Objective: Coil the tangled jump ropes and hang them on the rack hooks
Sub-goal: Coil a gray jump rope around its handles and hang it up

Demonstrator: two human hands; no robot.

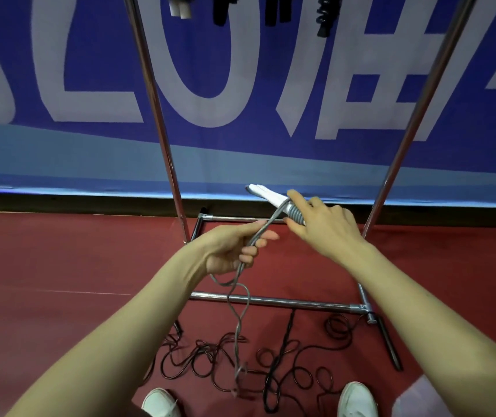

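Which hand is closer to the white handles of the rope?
Right. The right hand holds the white handles, where the grey rope is wound round them. The left hand is apart from them, lower and to the left, gripping the grey rope farther down.

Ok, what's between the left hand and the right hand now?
In the head view, a short stretch of grey rope runs from the left hand up to the white handles held by the right hand; nothing else.
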